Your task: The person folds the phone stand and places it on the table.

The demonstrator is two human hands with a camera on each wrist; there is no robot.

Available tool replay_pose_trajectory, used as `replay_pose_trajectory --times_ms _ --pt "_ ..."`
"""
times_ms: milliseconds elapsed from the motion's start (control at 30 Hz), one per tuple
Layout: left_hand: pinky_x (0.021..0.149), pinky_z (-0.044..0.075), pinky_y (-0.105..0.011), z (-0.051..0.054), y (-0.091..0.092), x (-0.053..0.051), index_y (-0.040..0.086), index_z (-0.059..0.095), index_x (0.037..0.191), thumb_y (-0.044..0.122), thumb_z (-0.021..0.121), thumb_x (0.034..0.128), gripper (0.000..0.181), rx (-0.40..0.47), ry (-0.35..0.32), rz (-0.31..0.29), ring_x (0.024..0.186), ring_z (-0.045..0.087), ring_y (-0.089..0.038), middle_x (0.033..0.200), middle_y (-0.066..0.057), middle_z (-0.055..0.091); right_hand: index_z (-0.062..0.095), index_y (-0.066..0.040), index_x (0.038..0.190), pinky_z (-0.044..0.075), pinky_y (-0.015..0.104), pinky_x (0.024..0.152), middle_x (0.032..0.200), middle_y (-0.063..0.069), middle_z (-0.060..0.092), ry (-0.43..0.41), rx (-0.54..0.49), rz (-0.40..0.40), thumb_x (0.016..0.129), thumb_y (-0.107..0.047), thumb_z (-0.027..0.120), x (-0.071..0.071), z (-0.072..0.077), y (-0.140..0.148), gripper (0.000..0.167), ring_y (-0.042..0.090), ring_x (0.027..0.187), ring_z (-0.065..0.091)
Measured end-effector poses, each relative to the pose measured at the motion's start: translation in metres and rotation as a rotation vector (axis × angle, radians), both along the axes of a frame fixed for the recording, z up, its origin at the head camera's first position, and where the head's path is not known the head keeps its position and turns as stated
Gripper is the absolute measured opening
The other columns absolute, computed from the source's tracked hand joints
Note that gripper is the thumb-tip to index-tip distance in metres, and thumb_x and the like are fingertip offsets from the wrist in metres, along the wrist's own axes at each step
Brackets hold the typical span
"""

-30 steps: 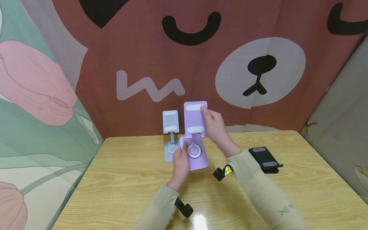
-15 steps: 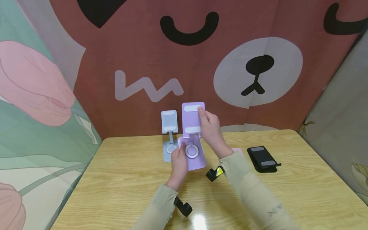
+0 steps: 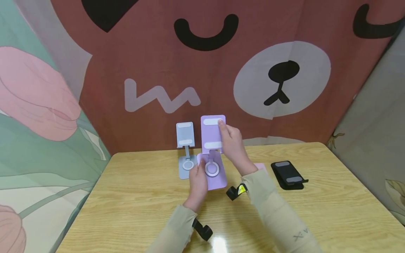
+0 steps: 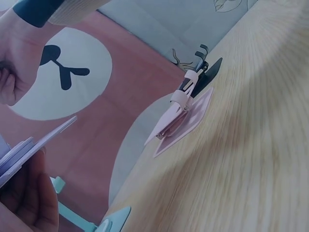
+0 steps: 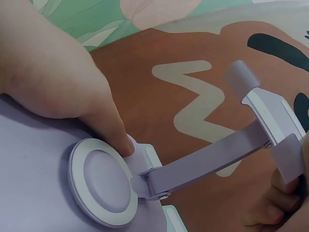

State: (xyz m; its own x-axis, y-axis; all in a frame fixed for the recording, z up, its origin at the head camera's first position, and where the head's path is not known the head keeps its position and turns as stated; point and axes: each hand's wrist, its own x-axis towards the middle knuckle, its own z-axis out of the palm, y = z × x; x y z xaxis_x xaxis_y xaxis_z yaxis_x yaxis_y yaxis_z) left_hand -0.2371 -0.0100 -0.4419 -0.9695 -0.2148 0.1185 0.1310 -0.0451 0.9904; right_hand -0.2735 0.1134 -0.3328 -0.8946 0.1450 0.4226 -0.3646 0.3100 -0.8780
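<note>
A purple folding stand is held up by both hands. The left hand point(image 3: 198, 181) pinches its base point(image 3: 219, 181), thumb on the front beside the white ring point(image 3: 212, 169). At the right edge of the upper plate point(image 3: 210, 134), the right hand point(image 3: 234, 146) grips with its thumb near the top pad. In the right wrist view a hinged arm point(image 5: 205, 157) joins base point(image 5: 34, 169) and plate; the left hand point(image 5: 72, 82) is on the base, the right hand point(image 5: 277, 208) at the plate. The left wrist view shows the left hand's fingers point(image 4: 29, 198) behind the purple base point(image 4: 43, 145).
A light blue stand point(image 3: 185, 133) stands upright behind, at left. On the table point(image 3: 133, 203), a black stand point(image 3: 288, 174) lies folded at right. A pink stand point(image 3: 261, 166) is mostly hidden by the right sleeve; the left wrist view shows it point(image 4: 193, 116), plus a mint piece point(image 4: 118, 220).
The right forearm has shifted slightly left, uncovering part of the pink stand. The purple stand has moved a little left, then slightly down in view. Both hands keep their grip.
</note>
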Motion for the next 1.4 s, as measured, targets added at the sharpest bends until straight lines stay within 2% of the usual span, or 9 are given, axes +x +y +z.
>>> replay_pose_trajectory --times_ms 167,333,633,800,1000,1033,1233,1267,1400 --pt "0.075 0.058 -0.039 -0.0024 -0.0022 -0.0009 -0.005 0.072 0.110 0.028 0.044 0.1103 0.042 -0.012 -0.001 0.005 0.087 0.072 -0.029 0.098 -0.018 0.073 0.060 -0.006 0.071 0.048 0.034 0.060 0.071 0.010 0.064 -0.039 0.008 -0.008 0.108 -0.045 0.046 -0.0002 -0.0003 -0.0013 0.056 0.024 0.067 0.057" --pt "0.077 0.058 -0.040 -0.0043 -0.0053 -0.0007 -0.002 0.071 0.115 0.027 0.042 0.1109 0.041 -0.032 0.005 0.001 0.091 0.071 -0.029 0.101 -0.017 0.072 0.058 -0.007 0.070 0.048 0.035 0.061 0.071 0.010 0.063 -0.066 0.014 0.020 0.108 -0.046 0.046 0.0008 0.0001 -0.0038 0.056 0.024 0.067 0.057" --pt "0.073 0.059 -0.039 -0.0019 -0.0067 -0.0023 -0.002 0.072 0.107 0.030 0.043 0.1106 0.044 -0.069 0.001 0.006 0.088 0.071 -0.030 0.099 -0.017 0.073 0.057 -0.007 0.070 0.049 0.036 0.062 0.074 0.011 0.064 -0.102 0.011 0.015 0.107 -0.047 0.046 0.0032 0.0039 -0.0019 0.056 0.025 0.069 0.058" --pt "0.076 0.058 -0.039 -0.0023 -0.0073 -0.0034 -0.001 0.073 0.108 0.032 0.042 0.1109 0.045 -0.076 0.002 0.005 0.092 0.070 -0.029 0.102 -0.017 0.073 0.058 -0.006 0.073 0.050 0.037 0.064 0.078 0.012 0.065 -0.127 0.016 0.032 0.107 -0.050 0.044 0.0053 0.0055 -0.0021 0.057 0.026 0.072 0.059" --pt "0.071 0.059 -0.039 -0.0042 -0.0084 -0.0021 -0.002 0.072 0.107 0.034 0.043 0.1107 0.046 -0.070 0.023 0.005 0.089 0.070 -0.029 0.101 -0.017 0.072 0.060 -0.005 0.075 0.050 0.037 0.065 0.078 0.013 0.065 -0.132 0.026 0.027 0.107 -0.050 0.044 0.0066 0.0034 -0.0020 0.058 0.026 0.073 0.060" --pt "0.070 0.059 -0.039 0.0007 -0.0082 0.0011 -0.003 0.072 0.107 0.031 0.043 0.1110 0.045 -0.071 0.025 0.005 0.088 0.070 -0.030 0.100 -0.018 0.072 0.061 -0.005 0.075 0.050 0.037 0.064 0.078 0.013 0.065 -0.129 0.026 0.025 0.107 -0.050 0.044 0.0068 0.0027 -0.0018 0.058 0.025 0.072 0.059" --pt "0.071 0.059 -0.042 0.0031 -0.0071 0.0032 -0.005 0.071 0.103 0.026 0.042 0.1116 0.043 -0.058 0.025 0.016 0.089 0.070 -0.034 0.099 -0.020 0.072 0.062 -0.005 0.076 0.050 0.035 0.064 0.078 0.012 0.066 -0.137 0.013 0.037 0.107 -0.050 0.045 0.0085 0.0017 -0.0028 0.057 0.025 0.072 0.060" --pt "0.072 0.059 -0.043 -0.0022 -0.0073 0.0003 -0.004 0.071 0.103 0.028 0.042 0.1115 0.044 -0.052 0.028 0.017 0.090 0.070 -0.033 0.100 -0.019 0.072 0.062 -0.005 0.077 0.050 0.036 0.064 0.079 0.012 0.066 -0.138 0.012 0.039 0.107 -0.049 0.045 0.0088 0.0019 -0.0032 0.057 0.025 0.072 0.060" --pt "0.073 0.059 -0.041 -0.0063 -0.0085 -0.0012 -0.002 0.072 0.102 0.032 0.044 0.1109 0.045 -0.047 0.050 0.017 0.092 0.070 -0.030 0.102 -0.018 0.073 0.061 -0.005 0.076 0.050 0.036 0.063 0.078 0.012 0.066 -0.135 0.006 0.047 0.108 -0.048 0.045 0.0094 0.0019 -0.0041 0.057 0.025 0.071 0.060"
